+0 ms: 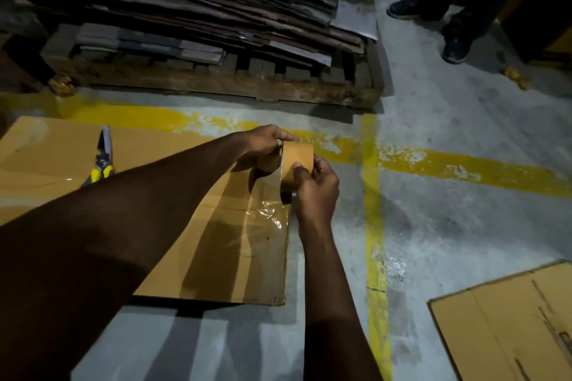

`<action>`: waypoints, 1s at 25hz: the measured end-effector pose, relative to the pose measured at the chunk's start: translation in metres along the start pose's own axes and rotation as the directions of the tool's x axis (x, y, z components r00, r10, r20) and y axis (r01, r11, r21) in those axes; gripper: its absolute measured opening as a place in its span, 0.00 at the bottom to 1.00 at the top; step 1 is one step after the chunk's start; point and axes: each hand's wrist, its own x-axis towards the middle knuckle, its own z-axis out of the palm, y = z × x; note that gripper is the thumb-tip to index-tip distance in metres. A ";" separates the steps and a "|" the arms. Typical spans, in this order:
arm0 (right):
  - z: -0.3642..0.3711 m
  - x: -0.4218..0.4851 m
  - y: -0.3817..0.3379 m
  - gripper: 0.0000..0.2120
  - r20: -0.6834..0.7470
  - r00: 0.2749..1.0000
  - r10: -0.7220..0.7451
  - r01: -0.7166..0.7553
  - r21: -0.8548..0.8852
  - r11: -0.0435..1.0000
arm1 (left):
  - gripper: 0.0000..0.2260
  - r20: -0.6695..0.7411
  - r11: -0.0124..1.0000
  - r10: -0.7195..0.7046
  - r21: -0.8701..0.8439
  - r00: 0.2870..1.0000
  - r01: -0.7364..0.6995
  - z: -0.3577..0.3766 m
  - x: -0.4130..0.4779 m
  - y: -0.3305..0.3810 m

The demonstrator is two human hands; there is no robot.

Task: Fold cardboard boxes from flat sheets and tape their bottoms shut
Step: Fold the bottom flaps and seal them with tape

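I am gripping the brown tape roll (297, 159) with my left hand (266, 142) and pinching its near side with my right hand (316, 192), over the right edge of the flattened cardboard box (216, 244) lying on the floor (464, 226).

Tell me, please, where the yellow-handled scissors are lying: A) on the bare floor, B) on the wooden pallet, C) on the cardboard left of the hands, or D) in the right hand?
C: the scissors lie on the cardboard, while the left hand and right hand both grip the tape roll.
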 end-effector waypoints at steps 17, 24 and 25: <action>-0.033 -0.069 0.018 0.14 0.032 0.998 -0.053 0.057 -0.145 0.988 | 0.15 -0.266 0.841 -0.073 0.502 0.961 0.202 0.020 -0.017 -0.006; -0.047 -0.104 0.019 0.06 0.036 0.999 -0.017 0.022 -0.132 0.991 | 0.30 -0.352 0.872 0.083 0.478 0.932 0.103 0.056 -0.096 -0.011; -0.050 -0.106 0.017 0.06 0.046 0.999 -0.015 0.021 -0.117 0.993 | 0.32 -0.289 0.868 0.104 0.493 0.952 0.054 0.066 -0.123 -0.019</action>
